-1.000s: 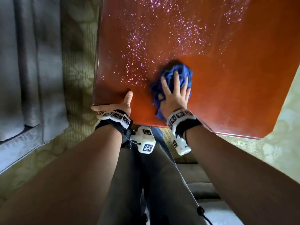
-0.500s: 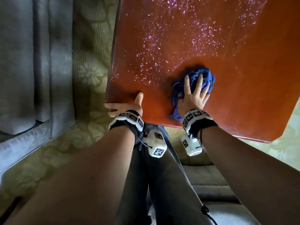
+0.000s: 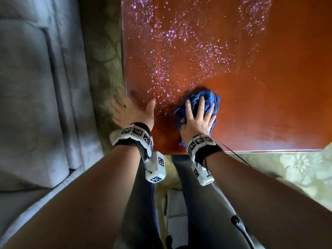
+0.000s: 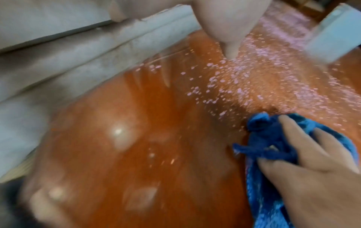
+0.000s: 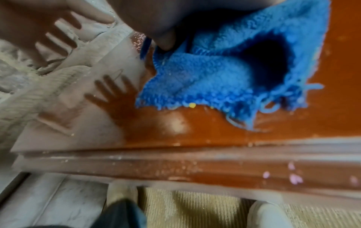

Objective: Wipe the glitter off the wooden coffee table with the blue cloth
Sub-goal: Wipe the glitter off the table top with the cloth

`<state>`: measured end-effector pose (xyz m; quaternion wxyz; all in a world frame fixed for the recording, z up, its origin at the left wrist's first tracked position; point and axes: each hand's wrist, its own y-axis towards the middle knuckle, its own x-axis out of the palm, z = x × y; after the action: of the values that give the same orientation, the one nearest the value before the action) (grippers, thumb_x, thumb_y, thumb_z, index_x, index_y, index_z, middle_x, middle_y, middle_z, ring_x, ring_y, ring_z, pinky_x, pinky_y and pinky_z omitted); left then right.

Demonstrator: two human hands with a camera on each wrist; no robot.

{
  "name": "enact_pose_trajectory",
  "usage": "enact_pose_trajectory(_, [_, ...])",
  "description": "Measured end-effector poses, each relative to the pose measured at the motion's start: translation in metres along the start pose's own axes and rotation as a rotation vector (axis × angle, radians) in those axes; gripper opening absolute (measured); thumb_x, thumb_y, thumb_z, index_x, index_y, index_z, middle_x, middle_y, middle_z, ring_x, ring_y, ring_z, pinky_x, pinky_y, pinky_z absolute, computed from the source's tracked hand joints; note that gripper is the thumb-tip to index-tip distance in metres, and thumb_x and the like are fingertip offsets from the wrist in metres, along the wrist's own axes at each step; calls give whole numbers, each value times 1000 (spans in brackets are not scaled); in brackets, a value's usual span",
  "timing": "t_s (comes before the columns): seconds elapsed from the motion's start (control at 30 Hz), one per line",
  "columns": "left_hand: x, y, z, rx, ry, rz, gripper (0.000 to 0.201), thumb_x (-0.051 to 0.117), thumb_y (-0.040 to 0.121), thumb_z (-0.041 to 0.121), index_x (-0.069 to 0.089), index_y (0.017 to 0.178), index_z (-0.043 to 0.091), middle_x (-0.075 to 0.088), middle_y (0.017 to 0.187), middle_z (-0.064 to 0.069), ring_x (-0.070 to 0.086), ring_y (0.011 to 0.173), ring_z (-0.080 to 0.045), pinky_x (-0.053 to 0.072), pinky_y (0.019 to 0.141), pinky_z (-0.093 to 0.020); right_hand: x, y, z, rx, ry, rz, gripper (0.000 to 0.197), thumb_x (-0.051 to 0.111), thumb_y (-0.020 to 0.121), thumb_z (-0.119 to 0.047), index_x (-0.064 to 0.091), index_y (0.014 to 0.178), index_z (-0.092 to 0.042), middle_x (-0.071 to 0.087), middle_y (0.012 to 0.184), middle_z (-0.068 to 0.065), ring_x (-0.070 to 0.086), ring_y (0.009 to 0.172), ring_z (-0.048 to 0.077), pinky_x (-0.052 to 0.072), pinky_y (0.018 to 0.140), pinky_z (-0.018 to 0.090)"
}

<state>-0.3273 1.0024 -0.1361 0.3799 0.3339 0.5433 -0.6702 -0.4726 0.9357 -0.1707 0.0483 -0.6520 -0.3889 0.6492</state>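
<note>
Our right hand is pressing down on the bunched blue cloth, fingers spread over the top of it with the tips curling a little into the folds, while our left hand is hanging open with fingers splayed at the table's near left corner, holding nothing; it is blurred there, so we cannot tell whether it is touching the wood or hovering just above it.

We are working on the wooden coffee table, a broad, glossy red-brown top. It looks hard and slick to us, so the cloth should be gliding easily and needing steady downward pressure rather than a tight grip.

The glitter is lying in a wide pink scatter across the table's far and left parts, its nearest specks just beyond the cloth. The table's near right part looks mostly cleared. A few specks are sitting on the table's near edge moulding. We are judging the flakes as very light and loose, apt to skid ahead of the cloth or spill off the table edge.

The cloth is sitting near the table's front edge, left of its middle. It looks soft, looped and fraying, so we are best off palming it from above.
</note>
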Motion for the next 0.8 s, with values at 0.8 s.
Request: enact_pose_trajectory(0.8, [6, 15, 215, 1174, 491, -491, 61, 54, 94, 40, 32, 149, 26, 26, 156, -3, 29, 141, -25, 32, 112, -43, 0, -1, -26, 667, 617, 128, 76, 47, 85, -16, 12, 147, -40, -13, 157, -7, -21, 141, 33, -8, 111, 55])
